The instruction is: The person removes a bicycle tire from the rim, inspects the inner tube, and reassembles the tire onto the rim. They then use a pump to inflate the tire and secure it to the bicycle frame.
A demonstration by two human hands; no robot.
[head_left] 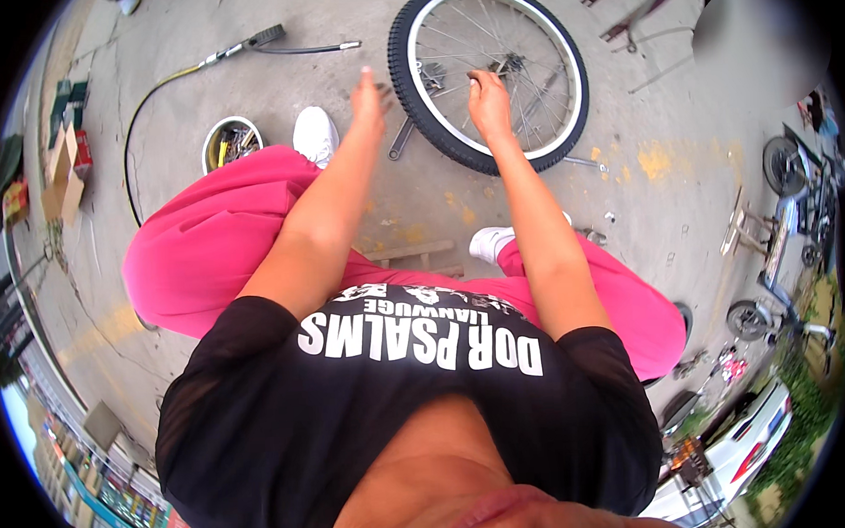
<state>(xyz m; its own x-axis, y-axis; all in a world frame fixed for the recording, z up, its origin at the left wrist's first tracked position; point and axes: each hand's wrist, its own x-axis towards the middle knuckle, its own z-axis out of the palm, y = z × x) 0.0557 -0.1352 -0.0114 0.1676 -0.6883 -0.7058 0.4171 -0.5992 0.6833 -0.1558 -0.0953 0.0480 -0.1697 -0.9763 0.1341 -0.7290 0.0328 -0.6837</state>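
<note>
A bicycle wheel [567,110] with a black knobby tyre and silver rim lies flat on the concrete, its hub [513,63] facing up. My left hand [370,103] is beside the tyre's left side, fingers apart and slightly blurred, holding nothing. My right hand [488,102] reaches over the spokes just left of the hub, fingers bent together; whatever they grip is too small and hidden to name. A wrench [400,139] lies by the tyre's lower left, and another metal tool [586,163] pokes out at its lower right.
A bucket of tools [206,146] sits near my left shoe [314,133]. An air hose with a gauge [266,35] lies at upper left, cardboard boxes [61,174] at far left. Bike parts [628,19] are at upper right, scooters [782,168] and a white car [731,449] at right.
</note>
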